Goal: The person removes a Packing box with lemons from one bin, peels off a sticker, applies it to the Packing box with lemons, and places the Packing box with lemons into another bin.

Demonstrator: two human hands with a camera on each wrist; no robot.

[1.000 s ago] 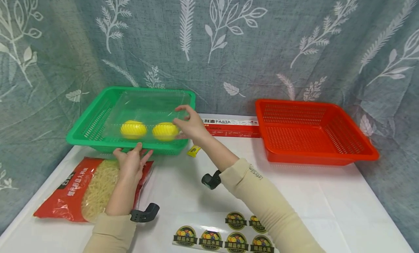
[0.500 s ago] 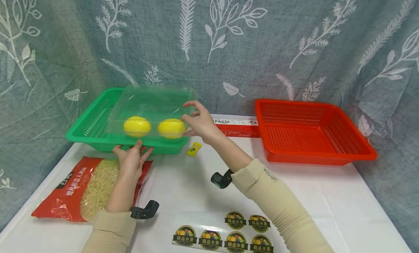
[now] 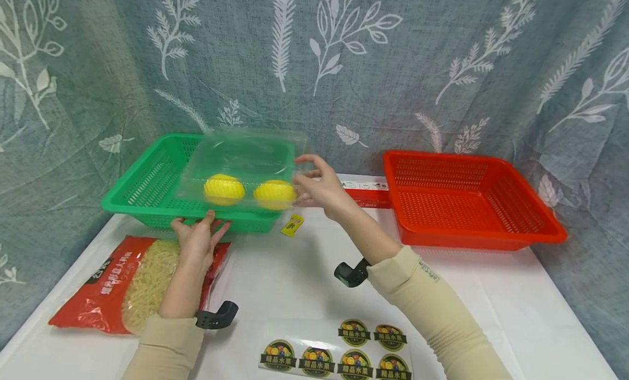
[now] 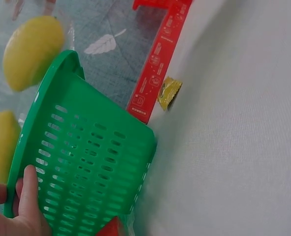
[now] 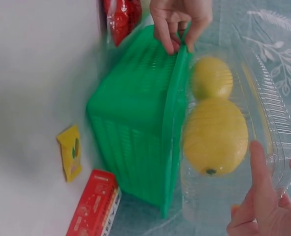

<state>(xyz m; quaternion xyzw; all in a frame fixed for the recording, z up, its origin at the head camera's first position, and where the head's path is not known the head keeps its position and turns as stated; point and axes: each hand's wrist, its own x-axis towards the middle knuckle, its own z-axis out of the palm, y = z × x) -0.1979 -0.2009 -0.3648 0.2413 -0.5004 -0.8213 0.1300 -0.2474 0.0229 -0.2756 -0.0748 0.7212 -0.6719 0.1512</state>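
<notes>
My right hand [image 3: 321, 188] holds a clear plastic clamshell box [image 3: 245, 153] at its right end, raised over the green basket [image 3: 250, 223]. Two lemons [image 5: 215, 137] lie inside the box along its near side; their yellow shows through the plastic. In the right wrist view, the index finger lies along the box and the thumb is at the frame edge. My left hand [image 3: 196, 242] pinches the green basket's near rim, fingers on both sides of it, as the left wrist view also shows.
A red basket [image 3: 472, 238] stands at the right. Long red pasta boxes [image 3: 368, 197] lie behind, partly hidden. A red pasta bag [image 3: 103, 292] lies at the left, a small yellow packet [image 3: 292, 225] beside the green basket, and a sticker sheet [image 3: 314, 328] in front.
My right hand has carried the box with the lemons to the right across the green basket, uncovering more of the basket's left side. My left hand has stayed on the rim.
</notes>
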